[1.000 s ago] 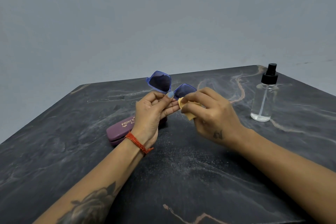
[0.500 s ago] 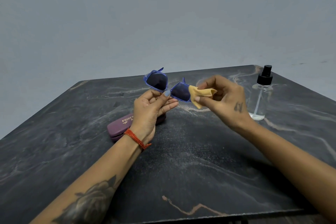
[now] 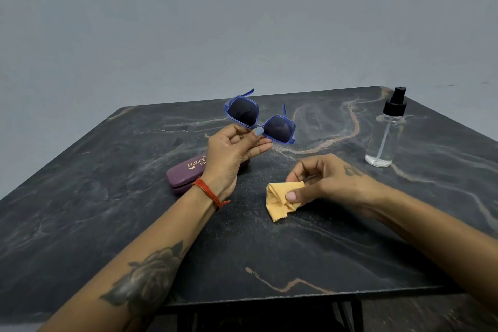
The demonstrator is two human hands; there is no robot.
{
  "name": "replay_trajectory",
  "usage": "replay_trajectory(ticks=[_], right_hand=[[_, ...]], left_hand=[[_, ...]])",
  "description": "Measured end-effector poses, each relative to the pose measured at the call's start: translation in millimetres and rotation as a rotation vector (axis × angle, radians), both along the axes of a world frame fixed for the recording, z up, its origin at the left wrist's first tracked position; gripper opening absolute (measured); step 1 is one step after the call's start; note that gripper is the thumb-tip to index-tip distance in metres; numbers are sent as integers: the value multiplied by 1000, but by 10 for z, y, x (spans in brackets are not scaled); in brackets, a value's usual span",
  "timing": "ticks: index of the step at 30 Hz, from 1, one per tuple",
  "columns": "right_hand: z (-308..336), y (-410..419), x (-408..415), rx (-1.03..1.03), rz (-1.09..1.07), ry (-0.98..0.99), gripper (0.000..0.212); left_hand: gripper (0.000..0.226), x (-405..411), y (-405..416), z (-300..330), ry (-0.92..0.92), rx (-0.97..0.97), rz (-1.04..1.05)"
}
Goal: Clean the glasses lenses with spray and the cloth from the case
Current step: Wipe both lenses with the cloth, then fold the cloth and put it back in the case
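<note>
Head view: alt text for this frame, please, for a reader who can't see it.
The left hand holds blue sunglasses up by the bridge while the right hand pinches a yellow cloth low over a dark marble table. A closed purple case lies behind the left wrist; a clear spray bottle stands far right.

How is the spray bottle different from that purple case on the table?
The spray bottle stands upright; the purple case lies flat. The bottle is clear with a black pump top, while the case is opaque purple with gold lettering. The bottle stands in the open, but the left hand partly hides the case. Both rest on the dark marble table, and neither hand touches them.
</note>
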State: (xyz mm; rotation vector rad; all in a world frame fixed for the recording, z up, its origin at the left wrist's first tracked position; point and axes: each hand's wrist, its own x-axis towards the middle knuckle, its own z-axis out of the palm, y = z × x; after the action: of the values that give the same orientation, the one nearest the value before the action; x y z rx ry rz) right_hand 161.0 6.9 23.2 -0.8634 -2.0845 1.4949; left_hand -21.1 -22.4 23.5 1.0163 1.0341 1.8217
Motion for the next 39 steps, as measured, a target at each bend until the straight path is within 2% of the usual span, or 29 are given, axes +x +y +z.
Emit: replay_trajectory(ticks=[6, 8, 13, 18, 21, 26, 30, 39], right_hand=[[77, -33, 28, 308, 2, -280, 21], [141, -6, 97, 258, -11, -298, 29], [196, 200, 122, -105, -332, 73, 30], [270, 277, -120, -419, -336, 337, 16], [253, 311, -197, -457, -370, 417, 9], [164, 335, -163, -456, -444, 545, 17], [138, 363, -123, -385, -483, 596, 22], [171, 341, -43, 68, -424, 505, 30]], left_hand=[[4, 0, -18, -3, 10, -13, -33], [5, -4, -19, -1, 7, -15, -41], [6, 5, -19, 7, -13, -13, -55], [8, 13, -23, 3, -11, -13, -65], [7, 1, -17, 3, 2, -21, -57], [13, 15, -30, 24, 92, -25, -84], [39, 2, -21, 102, 48, -5, -53], [22, -132, -11, 142, 81, -2, 79]])
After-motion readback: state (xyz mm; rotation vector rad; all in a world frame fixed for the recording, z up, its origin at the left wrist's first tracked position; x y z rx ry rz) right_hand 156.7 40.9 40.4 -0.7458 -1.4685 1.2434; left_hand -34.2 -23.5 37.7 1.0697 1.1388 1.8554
